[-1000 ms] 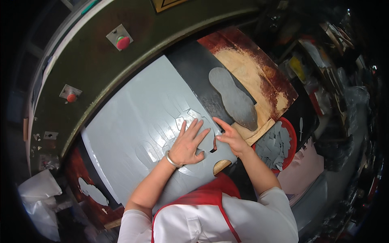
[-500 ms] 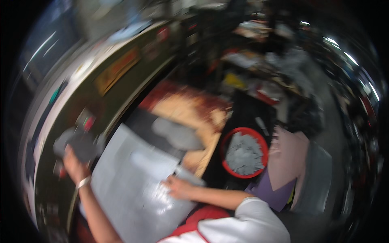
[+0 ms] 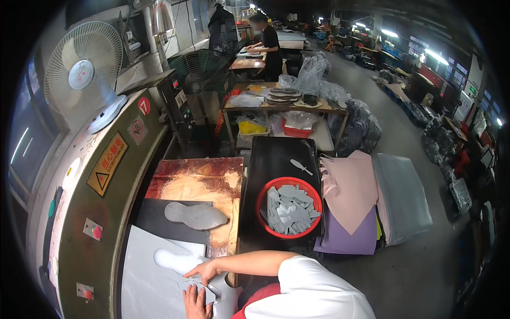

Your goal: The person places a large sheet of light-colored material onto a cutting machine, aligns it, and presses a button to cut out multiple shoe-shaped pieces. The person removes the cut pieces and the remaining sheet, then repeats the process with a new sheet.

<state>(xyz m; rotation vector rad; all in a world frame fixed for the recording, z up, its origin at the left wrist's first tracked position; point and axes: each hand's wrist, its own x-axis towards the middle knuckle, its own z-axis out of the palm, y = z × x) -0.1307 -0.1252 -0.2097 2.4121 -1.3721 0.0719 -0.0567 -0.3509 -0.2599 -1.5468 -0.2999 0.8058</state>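
A large pale grey sheet lies on the machine bed at the lower left. My left hand rests on it near the front, fingers spread and flat beside a cut edge. Just beyond, my right hand stretches its index finger to the sheet, thumb apart, by the narrow end of a white sole-shaped area. Whether that area is a loose piece or a cut-out, I cannot tell. Small cuts show between the hands. A darker grey sole-shaped piece lies beyond the sheet, partly on a dark board.
A green machine body with push buttons stands left, topped by a fan. Right of the bed, a red basin holds grey scraps beside a pale knife-shaped tool. Stacked sheets lie further right. Another person works far ahead.
My left hand has left a blurred grey thing at the far left and come onto the sheet beside my right hand. The view has swung and sharpened.
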